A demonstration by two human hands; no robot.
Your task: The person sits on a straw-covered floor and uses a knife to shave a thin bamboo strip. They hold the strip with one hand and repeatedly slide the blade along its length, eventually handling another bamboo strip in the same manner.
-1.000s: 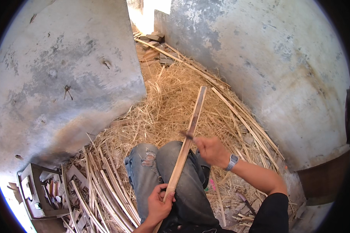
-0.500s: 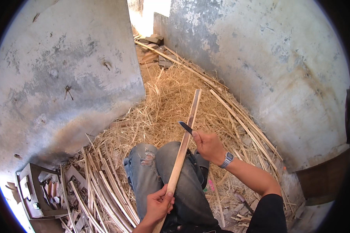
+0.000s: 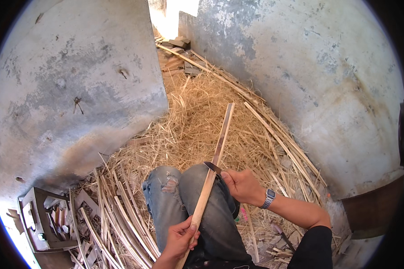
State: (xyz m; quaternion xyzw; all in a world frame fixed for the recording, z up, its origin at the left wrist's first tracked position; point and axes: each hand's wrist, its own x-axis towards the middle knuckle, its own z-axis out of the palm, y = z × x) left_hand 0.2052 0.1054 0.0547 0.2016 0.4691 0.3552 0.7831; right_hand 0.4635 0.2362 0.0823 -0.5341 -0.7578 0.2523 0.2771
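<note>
A long, flat wooden strip (image 3: 204, 196) slants across my right thigh, its far end pointing up over the shavings. Its upper part shows a dark brown face, its lower part is pale. My left hand (image 3: 181, 237) is closed round the strip near my lap. In my right hand (image 3: 242, 185), wearing a metal watch (image 3: 270, 194), is a knife (image 3: 212, 167) with a short dark blade. The blade lies across the strip at knee height, where the dark face meets the pale part. My fist hides the knife's handle.
Curly shavings (image 3: 197, 107) cover the floor ahead. Long strips (image 3: 121, 219) lie at my left, and more strips (image 3: 283, 139) run along the right wall (image 3: 318, 89). A frame-like box (image 3: 42, 224) with scraps stands lower left. Another dark-bladed tool (image 3: 283, 236) lies at lower right.
My right hand has drawn the knife down along the strip toward me, from above the knees to knee height. My left hand keeps its grip, nearly still.
</note>
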